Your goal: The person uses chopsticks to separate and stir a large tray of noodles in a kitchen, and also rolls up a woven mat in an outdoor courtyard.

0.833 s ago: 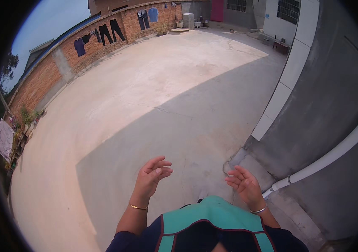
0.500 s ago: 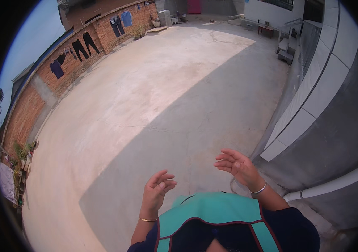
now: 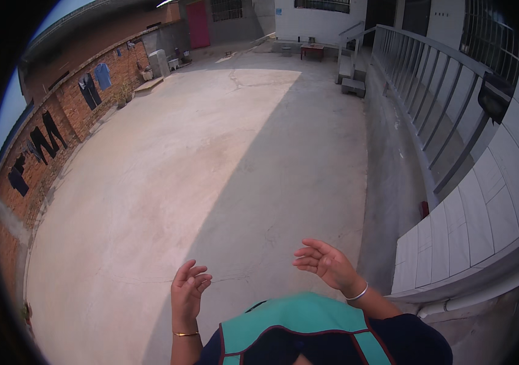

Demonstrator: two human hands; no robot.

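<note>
My left hand (image 3: 189, 292) is raised in front of me with nothing in it, its fingers loosely curved and apart. A thin gold-coloured bracelet (image 3: 185, 333) circles that wrist. To the right, my right hand (image 3: 326, 265) is held up too, fingers spread and pointing left, also holding nothing. On its wrist sits a silver-coloured bangle (image 3: 358, 292). Neither hand touches anything. Between and below them shows the green apron (image 3: 296, 312) with dark red edging that I wear over dark clothing.
A concrete yard (image 3: 168, 170) spreads ahead, part sunlit, part shaded. Along the left runs a brick wall (image 3: 70, 109) with hanging clothes (image 3: 41, 145). At right are a tiled ledge (image 3: 448, 243) and a metal railing (image 3: 430, 91). Steps (image 3: 350, 85) and a small red table (image 3: 312, 51) stand farther off.
My view has swung to the right, bringing the railing and house front into sight. Both hands stay raised and empty, with the left one slightly farther from the right.
</note>
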